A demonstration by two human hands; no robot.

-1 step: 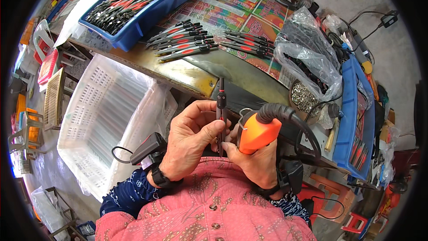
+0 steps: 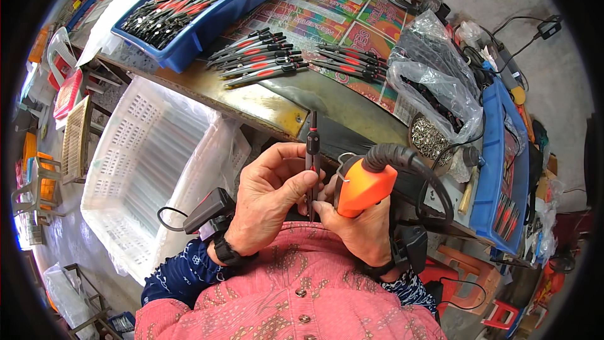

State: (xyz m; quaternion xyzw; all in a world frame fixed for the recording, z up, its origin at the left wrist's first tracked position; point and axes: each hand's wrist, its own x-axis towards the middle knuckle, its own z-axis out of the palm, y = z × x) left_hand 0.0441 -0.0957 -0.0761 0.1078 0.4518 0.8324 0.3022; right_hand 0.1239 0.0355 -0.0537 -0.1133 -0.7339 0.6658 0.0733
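Two hands meet in front of my chest, just under the table edge (image 2: 264,110). My left hand (image 2: 267,204) pinches a thin black & red pen-like tool (image 2: 311,157) w/ thumb and fingers; it stands upright. My right hand (image 2: 362,230) grips an orange power tool (image 2: 362,186) w/ a black cable, and its fingertips touch the thin tool too. More of these tools lie in rows on the table (image 2: 264,60) and in a blue tray (image 2: 189,50). White crate (image 2: 138,170) sits on my left.
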